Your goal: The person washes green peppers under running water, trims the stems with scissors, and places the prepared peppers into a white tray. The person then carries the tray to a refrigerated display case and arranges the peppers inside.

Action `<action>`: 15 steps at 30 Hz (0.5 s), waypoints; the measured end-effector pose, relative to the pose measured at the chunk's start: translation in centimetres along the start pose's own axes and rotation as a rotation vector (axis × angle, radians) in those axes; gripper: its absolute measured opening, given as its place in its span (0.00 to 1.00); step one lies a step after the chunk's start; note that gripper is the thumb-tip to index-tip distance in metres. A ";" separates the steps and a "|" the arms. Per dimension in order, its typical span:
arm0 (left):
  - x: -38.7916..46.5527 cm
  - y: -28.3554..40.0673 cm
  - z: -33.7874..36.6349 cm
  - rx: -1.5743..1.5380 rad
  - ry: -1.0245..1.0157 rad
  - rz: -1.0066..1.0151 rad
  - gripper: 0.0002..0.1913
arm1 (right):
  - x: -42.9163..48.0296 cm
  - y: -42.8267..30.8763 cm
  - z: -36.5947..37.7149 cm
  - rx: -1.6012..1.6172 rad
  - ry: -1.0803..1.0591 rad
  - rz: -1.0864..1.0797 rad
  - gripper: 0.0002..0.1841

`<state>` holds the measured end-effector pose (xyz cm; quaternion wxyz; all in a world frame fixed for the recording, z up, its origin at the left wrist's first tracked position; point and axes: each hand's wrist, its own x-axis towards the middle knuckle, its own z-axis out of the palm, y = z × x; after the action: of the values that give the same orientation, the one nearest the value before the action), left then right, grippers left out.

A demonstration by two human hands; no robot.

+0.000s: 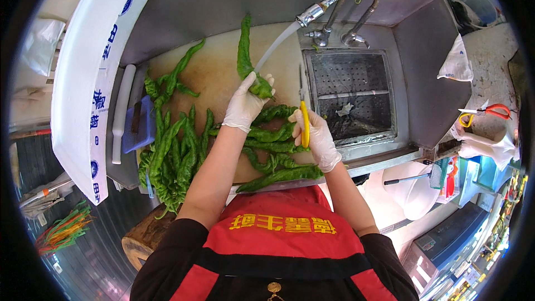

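My left hand (245,102), in a white disposable glove, holds a long wrinkled green pepper (245,56) by its thick end. The pepper's tip points away from me over a stained cutting board (209,71). A stream of water (276,45) falls from the metal faucet (310,14) onto its thick end. In my gloved right hand (317,138) is a yellow-handled cutting tool (305,123), apparently scissors seen edge-on, blade pointing away from me. Several green peppers (271,133) lie between and below my hands. A larger heap of peppers (177,146) spreads to the left.
A drain basin (351,92) with a perforated bottom is at right, inside the metal sink wall (430,75). Left stand a blue plastic basket (140,127) and a white foam box (79,83). Scissors with red and yellow handles (487,110) lie on the right-hand ledge.
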<state>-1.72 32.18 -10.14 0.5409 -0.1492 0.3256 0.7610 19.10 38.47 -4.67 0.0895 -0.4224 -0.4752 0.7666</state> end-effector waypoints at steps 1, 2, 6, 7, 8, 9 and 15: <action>-0.2 -0.2 0.4 0.000 0.039 0.031 0.16 | -0.1 -0.1 0.4 0.002 -0.036 0.026 0.21; -0.2 -0.2 0.2 -0.024 -0.017 0.050 0.18 | -0.2 -0.2 0.8 -0.024 -0.061 0.063 0.22; -1.9 -1.0 2.6 -0.229 0.069 0.245 0.19 | -1.4 -0.1 1.3 -0.263 -0.062 0.061 0.25; -1.7 -1.0 2.3 -0.230 0.065 0.261 0.19 | -1.5 0.8 1.1 -0.351 -0.031 0.019 0.26; -1.4 -0.8 2.0 -0.231 0.060 0.276 0.20 | -1.6 1.7 0.8 -0.439 -0.001 -0.023 0.28; -1.2 -0.5 2.0 -0.232 0.056 0.295 0.20 | -1.7 1.8 0.9 -0.527 0.027 -0.067 0.30; 0.5 -0.2 1.4 -0.192 0.141 0.181 0.21 | -0.1 -0.6 2.7 -0.804 0.035 0.040 0.38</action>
<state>-1.59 33.52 -9.49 0.4291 -0.2232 0.3005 0.8220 17.02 36.90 -3.62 -0.0897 -0.4461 -0.7272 0.5140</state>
